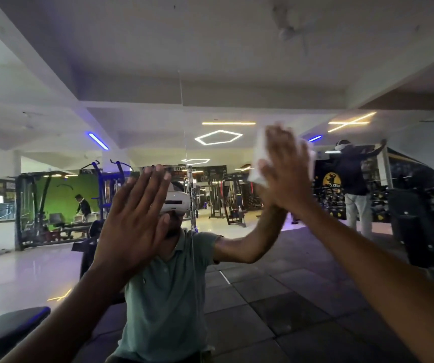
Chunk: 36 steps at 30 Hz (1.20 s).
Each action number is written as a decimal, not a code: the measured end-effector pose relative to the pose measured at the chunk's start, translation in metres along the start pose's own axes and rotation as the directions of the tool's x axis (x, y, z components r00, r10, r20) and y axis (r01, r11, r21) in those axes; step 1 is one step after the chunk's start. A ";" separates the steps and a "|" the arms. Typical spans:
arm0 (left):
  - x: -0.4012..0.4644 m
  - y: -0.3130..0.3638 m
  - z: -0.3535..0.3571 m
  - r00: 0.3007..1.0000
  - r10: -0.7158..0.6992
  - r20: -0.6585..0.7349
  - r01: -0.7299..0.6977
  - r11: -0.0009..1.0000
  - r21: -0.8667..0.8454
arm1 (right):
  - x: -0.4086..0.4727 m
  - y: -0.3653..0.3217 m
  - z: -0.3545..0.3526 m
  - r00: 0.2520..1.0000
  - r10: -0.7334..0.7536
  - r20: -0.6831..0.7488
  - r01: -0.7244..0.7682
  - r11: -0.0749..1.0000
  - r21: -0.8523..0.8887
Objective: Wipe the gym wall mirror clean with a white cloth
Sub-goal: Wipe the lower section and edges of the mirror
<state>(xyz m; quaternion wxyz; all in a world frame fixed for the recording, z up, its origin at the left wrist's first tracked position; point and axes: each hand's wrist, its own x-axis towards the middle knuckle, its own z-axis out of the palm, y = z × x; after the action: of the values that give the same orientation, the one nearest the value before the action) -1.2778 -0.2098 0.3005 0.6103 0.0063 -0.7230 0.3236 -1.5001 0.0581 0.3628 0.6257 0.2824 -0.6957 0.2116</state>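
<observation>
The wall mirror (236, 297) fills the whole view and reflects the gym and a person in a green shirt. My right hand (289, 169) is raised at the upper right, palm flat against the glass, pressing a white cloth (256, 163) onto it; the cloth shows past the fingers on the left and right, blurred. My left hand (134, 221) lies flat on the mirror at centre left, fingers spread, holding nothing. A thin vertical seam (191, 195) between mirror panels runs between the two hands.
A dark padded bench (6, 328) juts in at the lower left. Reflected in the glass are weight machines (223, 197), a glossy floor, dark floor tiles, ceiling lights and two other people further back.
</observation>
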 end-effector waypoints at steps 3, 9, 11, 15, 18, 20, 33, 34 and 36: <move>0.000 0.000 0.000 1.000 -0.002 -0.015 0.002 1.000 0.001 | -0.012 0.045 -0.003 0.919 0.393 -0.031 -0.390 0.918 0.077; 0.000 0.008 0.000 0.999 -0.050 0.012 0.050 0.998 -0.036 | -0.055 -0.128 -0.002 0.992 0.128 -0.004 -0.127 0.988 0.093; 0.000 0.011 0.000 0.998 -0.067 0.010 0.068 0.997 -0.046 | -0.075 -0.160 -0.005 0.990 -0.133 0.047 0.125 0.982 0.142; -0.001 0.012 -0.001 0.997 -0.078 0.019 0.079 0.996 -0.047 | -0.073 -0.090 -0.001 0.950 -0.307 0.049 0.301 0.948 0.104; 0.002 0.019 -0.004 0.992 -0.124 0.031 0.126 0.990 -0.066 | -0.071 0.005 0.005 0.999 0.035 0.032 -0.035 0.999 0.007; 0.001 0.030 -0.006 0.984 -0.174 0.035 0.177 0.980 -0.091 | -0.079 0.033 0.005 0.920 0.392 -0.025 -0.391 0.919 0.047; -0.038 0.048 0.000 0.999 0.022 0.043 -0.018 0.996 -0.082 | -0.101 -0.029 0.001 0.939 -0.324 0.112 0.314 0.944 0.096; -0.038 0.049 0.002 0.999 0.018 0.039 -0.015 0.997 -0.078 | -0.087 -0.006 0.002 0.969 -0.226 0.095 0.221 0.973 0.061; -0.037 0.049 0.003 0.999 0.005 0.036 -0.002 0.997 -0.077 | -0.066 0.018 0.001 0.998 0.043 0.053 -0.044 0.999 0.013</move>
<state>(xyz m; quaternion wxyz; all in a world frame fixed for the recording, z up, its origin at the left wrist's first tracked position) -1.2910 -0.1865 0.2447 0.5962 -0.0128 -0.7460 0.2964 -1.5092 0.0793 0.2984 0.6003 0.2773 -0.7163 0.2226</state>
